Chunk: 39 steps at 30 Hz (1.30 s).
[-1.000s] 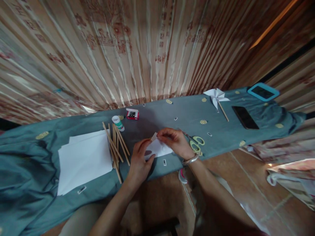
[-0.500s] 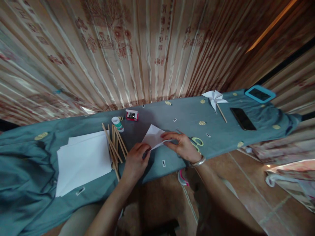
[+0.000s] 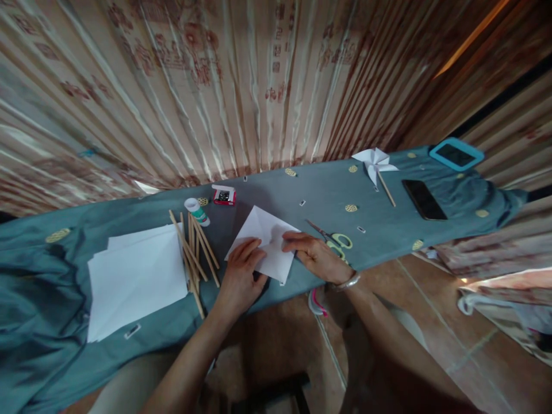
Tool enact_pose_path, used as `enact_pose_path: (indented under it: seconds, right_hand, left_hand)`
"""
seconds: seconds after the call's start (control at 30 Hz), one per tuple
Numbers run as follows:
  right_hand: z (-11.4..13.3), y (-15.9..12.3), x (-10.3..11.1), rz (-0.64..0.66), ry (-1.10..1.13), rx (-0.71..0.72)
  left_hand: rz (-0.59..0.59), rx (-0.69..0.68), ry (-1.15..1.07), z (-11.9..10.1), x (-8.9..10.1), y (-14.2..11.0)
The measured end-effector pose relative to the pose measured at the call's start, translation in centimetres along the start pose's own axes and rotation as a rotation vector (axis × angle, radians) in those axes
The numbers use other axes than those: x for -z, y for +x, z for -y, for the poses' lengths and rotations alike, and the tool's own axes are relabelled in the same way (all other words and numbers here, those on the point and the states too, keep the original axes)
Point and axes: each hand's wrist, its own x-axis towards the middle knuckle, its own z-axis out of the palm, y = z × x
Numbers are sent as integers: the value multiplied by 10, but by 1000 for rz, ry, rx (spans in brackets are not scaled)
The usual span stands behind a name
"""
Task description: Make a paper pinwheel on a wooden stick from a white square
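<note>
A white square of paper (image 3: 265, 237) lies unfolded and flat on the blue-grey tablecloth (image 3: 319, 198), turned like a diamond. My left hand (image 3: 241, 276) rests on its lower left part with fingers stretched flat. My right hand (image 3: 317, 257) presses its right side, fingers laid out over the sheet. Yellow-handled scissors (image 3: 336, 238) lie just right of my right hand. A bundle of wooden sticks (image 3: 194, 253) lies just left of my left hand.
A stack of white sheets (image 3: 138, 276) lies at the left. A glue stick (image 3: 197, 211) and a small red box (image 3: 224, 195) sit behind the sticks. Far right are a paper pinwheel (image 3: 374, 163), a black phone (image 3: 424, 199) and a blue-framed tablet (image 3: 456, 154). A patterned curtain hangs behind.
The folded paper has been opened out and laid flat on the cloth. Both hands went from pinching it to pressing it down with flat fingers.
</note>
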Motion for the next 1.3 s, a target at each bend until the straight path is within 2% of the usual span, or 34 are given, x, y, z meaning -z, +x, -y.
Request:
enact_pose_path:
  seconds: [0.1,0.2,0.23,0.3,0.37,0.43,0.6,0.73,0.8,0.87,0.97,1.07,1.17,1.23,1.3]
  right_hand:
    - [2,0,1,-45,-3,-22]
    - [-5,-5,15,-161,-37,-111]
    - [-10,-8,22,-199,-71,-163]
    - [-23,-16,36,-300,-291,-392]
    - [-35,-26,49,-249,-464,-543]
    - [-42,-33,57,-180,-520,-600]
    - [-39,-43,62,-205,-550,-584]
    - [-33,-45,57,-34,-591,-558]
    - [-32,-45,54,11,-629,-540]
    - [-31,-45,52,12,-657,-509]
    - [-28,-45,50,11,-674,-484]
    - [-24,-44,48,-11,-643,-505]
    - [-23,-43,46,-133,-510,-551]
    - [-24,-41,44,-259,-315,-587]
    - [-26,-38,41,-355,8,-615]
  left_hand:
    - [27,8,1,-1,-1,0]
    - [35,17,-8,0,-2,-2]
    - [33,17,-16,1,-2,-2]
    - [38,12,-44,2,0,-4]
    - [50,10,-74,2,3,-5]
    - [58,17,-104,1,6,-6]
    - [31,79,-184,2,10,-4]
    - [-109,116,-108,13,5,-3]
    - [-166,137,-33,17,2,-3]
    - [-161,165,-5,20,1,-4]
    - [-88,209,-29,22,2,-3]
    - [-30,259,-28,22,6,2]
    - [-8,285,-64,20,9,7]
    - [-17,298,-105,17,12,10]
    - [-44,312,-139,14,14,12]
